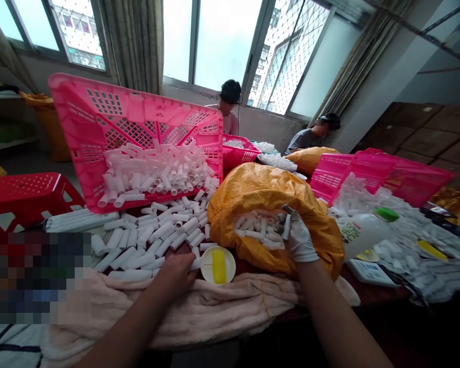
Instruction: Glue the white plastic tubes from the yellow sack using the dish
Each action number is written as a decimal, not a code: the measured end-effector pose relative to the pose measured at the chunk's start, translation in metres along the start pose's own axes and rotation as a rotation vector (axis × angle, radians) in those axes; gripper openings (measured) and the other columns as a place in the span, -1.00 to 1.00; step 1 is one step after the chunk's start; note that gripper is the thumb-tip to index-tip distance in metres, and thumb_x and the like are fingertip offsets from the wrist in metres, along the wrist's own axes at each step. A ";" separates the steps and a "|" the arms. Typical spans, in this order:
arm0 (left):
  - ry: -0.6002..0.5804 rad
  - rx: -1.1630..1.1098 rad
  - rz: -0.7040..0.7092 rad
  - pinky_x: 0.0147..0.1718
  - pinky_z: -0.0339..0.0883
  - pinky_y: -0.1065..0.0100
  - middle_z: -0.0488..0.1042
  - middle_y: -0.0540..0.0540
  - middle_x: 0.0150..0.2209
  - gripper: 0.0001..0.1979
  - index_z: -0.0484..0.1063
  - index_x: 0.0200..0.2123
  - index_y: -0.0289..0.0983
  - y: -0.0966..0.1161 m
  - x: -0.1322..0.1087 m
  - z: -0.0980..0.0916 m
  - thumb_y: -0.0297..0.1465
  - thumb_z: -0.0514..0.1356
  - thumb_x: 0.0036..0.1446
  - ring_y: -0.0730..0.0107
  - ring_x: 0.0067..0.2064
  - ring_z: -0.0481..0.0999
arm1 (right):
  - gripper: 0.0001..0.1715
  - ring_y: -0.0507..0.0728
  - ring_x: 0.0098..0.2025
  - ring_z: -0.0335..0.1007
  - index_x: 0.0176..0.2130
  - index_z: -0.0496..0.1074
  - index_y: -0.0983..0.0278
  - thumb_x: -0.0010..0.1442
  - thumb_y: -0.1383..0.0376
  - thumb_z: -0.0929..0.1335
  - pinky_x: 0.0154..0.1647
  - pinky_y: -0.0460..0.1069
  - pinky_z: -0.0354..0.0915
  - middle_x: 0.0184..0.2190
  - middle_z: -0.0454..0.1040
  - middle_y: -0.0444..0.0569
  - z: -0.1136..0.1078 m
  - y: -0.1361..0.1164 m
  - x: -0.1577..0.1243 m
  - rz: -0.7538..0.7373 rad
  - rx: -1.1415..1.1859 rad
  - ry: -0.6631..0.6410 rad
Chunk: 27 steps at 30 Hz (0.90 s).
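Observation:
My left hand [176, 273] is bare and rests on a pink towel [230, 309], fingers curled around a small white tube [195, 263] at the edge of a loose heap of white tubes [153, 235]. My right hand [299, 237] wears a white glove and reaches into the mouth of an orange sack [268, 191] full of the same white tubes, fingers closed on a few of them. A small white lid with a yellow piece [218, 265] lies between my hands.
A pink basket [99, 112] stands tilted, spilling tubes onto the table. A red stool [23, 197] is at left. At right lie another pink basket [371, 171], a white bottle with green cap [364, 230] and more tubes. Two people sit beyond.

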<state>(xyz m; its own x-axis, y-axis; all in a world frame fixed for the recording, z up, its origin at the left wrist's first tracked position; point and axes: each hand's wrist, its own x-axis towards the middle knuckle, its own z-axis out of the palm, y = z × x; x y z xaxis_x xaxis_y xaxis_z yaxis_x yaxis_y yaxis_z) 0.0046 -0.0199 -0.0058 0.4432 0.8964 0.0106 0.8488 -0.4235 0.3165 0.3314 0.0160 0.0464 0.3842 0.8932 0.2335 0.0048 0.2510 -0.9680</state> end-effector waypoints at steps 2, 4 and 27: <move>0.003 -0.007 -0.001 -0.31 0.15 0.33 0.46 -0.08 -0.34 -0.84 0.30 -0.41 -0.25 0.001 0.001 0.000 -0.34 -0.03 0.06 0.30 -0.27 0.41 | -0.54 -0.06 -0.63 0.16 -0.19 0.32 0.23 0.07 -0.04 0.23 -0.62 -0.13 0.25 -0.55 0.26 -0.18 0.009 -0.001 -0.011 0.003 -0.045 -0.037; 0.003 -0.007 0.001 -0.31 0.15 0.33 0.47 -0.08 -0.34 -0.85 0.30 -0.41 -0.25 0.002 0.001 0.000 -0.35 -0.03 0.06 0.30 -0.27 0.41 | -0.56 -0.06 -0.65 0.15 -0.12 0.27 0.22 0.10 0.00 0.23 -0.63 -0.13 0.23 -0.53 0.25 -0.19 0.022 -0.001 -0.026 -0.033 -0.081 -0.136; 0.019 0.003 -0.021 -0.29 0.17 0.32 0.47 -0.09 -0.34 -0.84 0.32 -0.41 -0.25 0.005 0.007 0.002 -0.32 0.00 0.07 0.28 -0.26 0.41 | -0.80 0.14 -0.23 0.27 -0.25 0.35 0.29 0.19 0.31 0.19 -0.12 0.06 0.24 -0.30 0.36 0.03 0.096 0.050 -0.075 -0.437 -0.740 -0.551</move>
<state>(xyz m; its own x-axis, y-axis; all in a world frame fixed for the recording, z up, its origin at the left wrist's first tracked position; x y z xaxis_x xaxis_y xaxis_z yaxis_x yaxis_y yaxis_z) 0.0123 -0.0158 -0.0063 0.4194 0.9075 0.0218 0.8590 -0.4045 0.3138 0.2143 -0.0027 -0.0109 -0.2653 0.8730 0.4093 0.6838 0.4696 -0.5585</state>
